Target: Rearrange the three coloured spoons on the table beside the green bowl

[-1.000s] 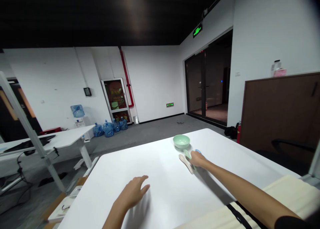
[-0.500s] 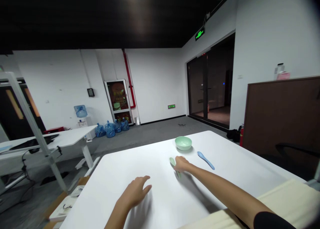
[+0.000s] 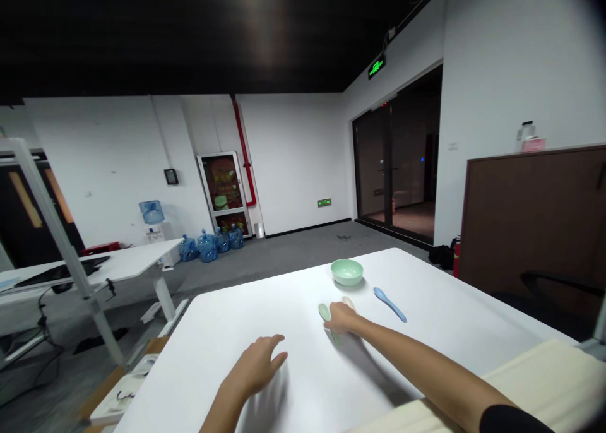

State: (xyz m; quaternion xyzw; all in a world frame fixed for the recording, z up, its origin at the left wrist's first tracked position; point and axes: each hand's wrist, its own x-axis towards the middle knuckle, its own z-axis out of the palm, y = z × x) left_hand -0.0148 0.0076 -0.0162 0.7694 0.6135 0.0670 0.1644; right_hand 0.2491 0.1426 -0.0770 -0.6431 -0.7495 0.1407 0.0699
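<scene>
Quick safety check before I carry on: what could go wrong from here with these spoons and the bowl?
The right hand lies over a green spoon and a pale spoon, so either might slip or get knocked as the hand moves. The bowl sits just beyond the hand and could be bumped. The blue spoon lies close by on the other side and might get nudged too.
</scene>
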